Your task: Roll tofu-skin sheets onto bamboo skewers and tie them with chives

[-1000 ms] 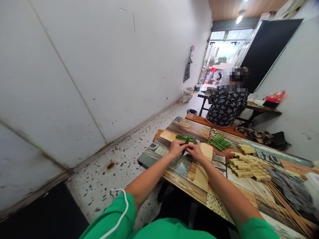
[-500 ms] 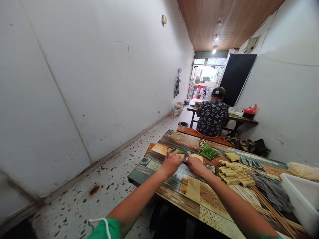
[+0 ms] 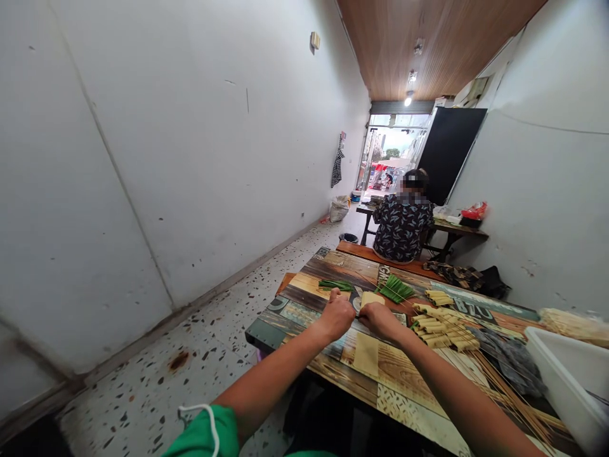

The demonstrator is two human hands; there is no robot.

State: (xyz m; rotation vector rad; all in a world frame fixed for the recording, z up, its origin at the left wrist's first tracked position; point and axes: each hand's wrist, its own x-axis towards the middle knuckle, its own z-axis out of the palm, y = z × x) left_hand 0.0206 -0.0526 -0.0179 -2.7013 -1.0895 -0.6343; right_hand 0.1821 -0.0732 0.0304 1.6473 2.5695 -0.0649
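Observation:
My left hand [image 3: 339, 315] is closed over the table, its fingers curled; whatever they grip is hidden. Close beside it, my right hand [image 3: 381, 320] is also closed, at the near edge of a pale yellow sheet [image 3: 372, 298] that looks like tofu skin. What its fingers pinch is hidden too. Beyond my left hand lies a small bunch of cut green stalks [image 3: 334, 285]. A larger fan of green stalks [image 3: 396, 289] is spread beyond my right hand. To the right, several yellow rolls with green filling [image 3: 440, 328] are piled with thin sticks.
A smaller group of rolls [image 3: 438, 298] sits farther back on the patchwork table [image 3: 328, 365]. Thin wooden skewers [image 3: 516, 390], a grey cloth [image 3: 511, 362] and a white plastic tub [image 3: 566, 374] occupy the right side. A person [image 3: 403, 222] sits on the bench ahead, facing away.
My left hand's fingers, raised and spread before, have curled closed and come down toward me, uncovering more of the green stalks. My right hand stays near the yellow sheet. The view has shifted slightly.

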